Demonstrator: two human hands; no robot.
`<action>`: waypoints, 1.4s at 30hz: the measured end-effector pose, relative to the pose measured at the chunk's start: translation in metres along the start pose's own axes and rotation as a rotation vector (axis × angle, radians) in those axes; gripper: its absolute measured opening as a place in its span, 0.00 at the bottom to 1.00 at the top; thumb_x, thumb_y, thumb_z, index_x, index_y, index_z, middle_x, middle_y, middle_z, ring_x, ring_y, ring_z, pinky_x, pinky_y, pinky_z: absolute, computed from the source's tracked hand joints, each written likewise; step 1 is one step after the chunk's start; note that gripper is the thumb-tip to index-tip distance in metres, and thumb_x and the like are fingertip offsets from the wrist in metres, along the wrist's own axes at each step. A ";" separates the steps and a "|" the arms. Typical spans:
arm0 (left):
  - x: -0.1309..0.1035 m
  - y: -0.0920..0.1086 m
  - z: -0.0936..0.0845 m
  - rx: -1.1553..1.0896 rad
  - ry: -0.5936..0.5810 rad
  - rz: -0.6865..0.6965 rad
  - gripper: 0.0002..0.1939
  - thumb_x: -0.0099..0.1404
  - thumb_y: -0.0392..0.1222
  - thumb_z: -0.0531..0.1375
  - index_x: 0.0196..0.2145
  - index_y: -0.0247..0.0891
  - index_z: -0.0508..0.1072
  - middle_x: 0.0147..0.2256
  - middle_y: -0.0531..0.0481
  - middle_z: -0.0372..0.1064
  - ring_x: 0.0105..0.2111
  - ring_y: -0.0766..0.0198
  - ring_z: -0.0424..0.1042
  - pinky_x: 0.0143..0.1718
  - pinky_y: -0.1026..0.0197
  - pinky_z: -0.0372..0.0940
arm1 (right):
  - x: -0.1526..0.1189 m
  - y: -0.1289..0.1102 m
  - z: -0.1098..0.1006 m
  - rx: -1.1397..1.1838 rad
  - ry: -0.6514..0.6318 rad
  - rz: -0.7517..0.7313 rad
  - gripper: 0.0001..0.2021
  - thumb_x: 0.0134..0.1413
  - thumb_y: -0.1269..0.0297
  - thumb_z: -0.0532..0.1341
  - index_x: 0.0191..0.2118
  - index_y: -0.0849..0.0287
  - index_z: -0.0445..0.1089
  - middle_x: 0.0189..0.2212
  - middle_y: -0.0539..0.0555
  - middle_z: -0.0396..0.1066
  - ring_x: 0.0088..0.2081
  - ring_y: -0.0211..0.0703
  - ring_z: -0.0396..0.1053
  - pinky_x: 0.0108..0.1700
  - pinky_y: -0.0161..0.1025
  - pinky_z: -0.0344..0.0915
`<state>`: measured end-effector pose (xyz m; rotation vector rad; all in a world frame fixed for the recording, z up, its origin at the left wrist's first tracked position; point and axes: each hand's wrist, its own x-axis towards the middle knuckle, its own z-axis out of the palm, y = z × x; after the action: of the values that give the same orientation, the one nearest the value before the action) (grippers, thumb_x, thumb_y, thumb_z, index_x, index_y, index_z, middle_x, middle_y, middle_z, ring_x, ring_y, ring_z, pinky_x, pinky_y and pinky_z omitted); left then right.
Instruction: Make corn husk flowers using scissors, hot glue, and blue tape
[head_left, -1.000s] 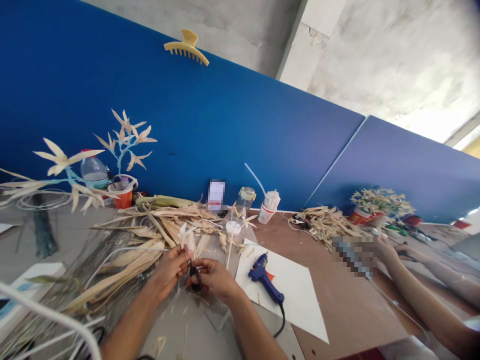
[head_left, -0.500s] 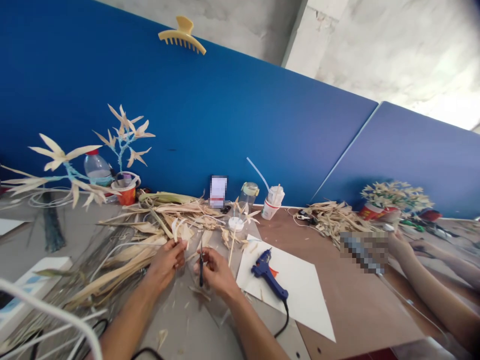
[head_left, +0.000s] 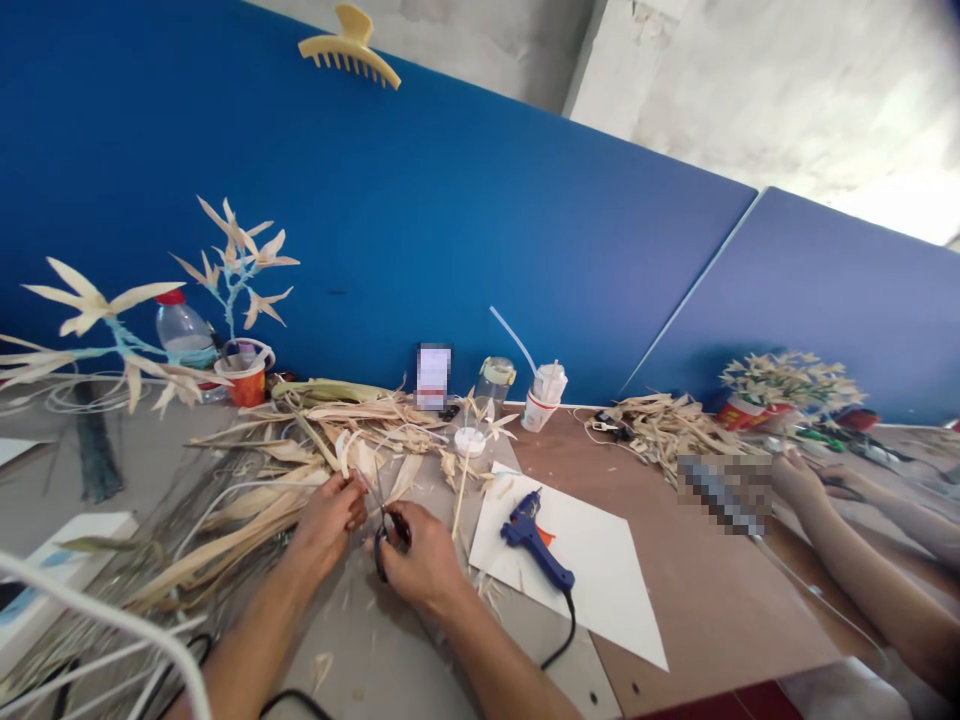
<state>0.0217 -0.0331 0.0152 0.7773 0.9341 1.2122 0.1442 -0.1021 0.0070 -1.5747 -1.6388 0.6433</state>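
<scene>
Pinched in my left hand (head_left: 334, 515) is a pale piece of dried husk (head_left: 347, 455), its curled tips standing above my fingers. My right hand (head_left: 421, 555) grips a pair of dark-handled scissors (head_left: 385, 535), whose slightly parted blades point up and left toward the husk piece. Whether the blades touch it I cannot tell. Long dried husks (head_left: 232, 530) lie in a loose heap behind and left of my left hand. To the right of my right hand, a blue glue gun (head_left: 534, 540) rests on a white sheet (head_left: 607, 600).
Husk flowers stand in a red cup (head_left: 246, 380) at the back left, near a plastic bottle (head_left: 180, 325). A phone (head_left: 433, 375), a clear jar (head_left: 493, 385) and a white cup (head_left: 541, 400) line the blue partition (head_left: 420, 230). At right are another person's arms (head_left: 847, 570).
My right hand has turned the scissors, and their blades have swung from upright to lean left, close to the husk piece. My left hand still holds the husk. The view has shifted slightly.
</scene>
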 end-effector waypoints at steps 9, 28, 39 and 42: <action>0.000 0.001 -0.004 -0.152 -0.115 -0.123 0.19 0.42 0.40 0.71 0.22 0.35 0.63 0.14 0.64 0.53 0.12 0.79 0.48 0.14 0.71 0.47 | 0.001 0.001 0.002 0.041 -0.009 0.022 0.15 0.47 0.65 0.62 0.43 0.59 0.72 0.30 0.53 0.72 0.31 0.41 0.67 0.36 0.35 0.62; 0.006 -0.003 -0.008 -0.034 -0.066 -0.003 0.23 0.42 0.46 0.72 0.28 0.37 0.63 0.15 0.65 0.55 0.12 0.79 0.47 0.14 0.72 0.43 | 0.007 0.018 0.019 0.580 -0.169 0.171 0.15 0.46 0.61 0.62 0.40 0.61 0.72 0.18 0.43 0.56 0.21 0.32 0.52 0.23 0.31 0.50; 0.008 -0.003 -0.009 -0.038 -0.072 -0.014 0.22 0.43 0.45 0.71 0.28 0.37 0.63 0.15 0.65 0.54 0.12 0.79 0.45 0.15 0.71 0.42 | 0.008 0.017 0.020 0.686 -0.180 0.207 0.12 0.44 0.62 0.62 0.36 0.61 0.70 0.17 0.43 0.57 0.19 0.32 0.51 0.22 0.31 0.48; 0.008 -0.002 -0.009 -0.044 -0.072 -0.013 0.22 0.42 0.45 0.71 0.28 0.37 0.63 0.16 0.65 0.54 0.12 0.79 0.45 0.15 0.71 0.42 | 0.008 0.017 0.019 0.686 -0.174 0.219 0.11 0.43 0.62 0.62 0.35 0.60 0.70 0.16 0.42 0.57 0.19 0.32 0.52 0.22 0.31 0.48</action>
<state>0.0153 -0.0255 0.0083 0.7745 0.8497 1.1823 0.1391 -0.0899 -0.0161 -1.2068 -1.1718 1.3254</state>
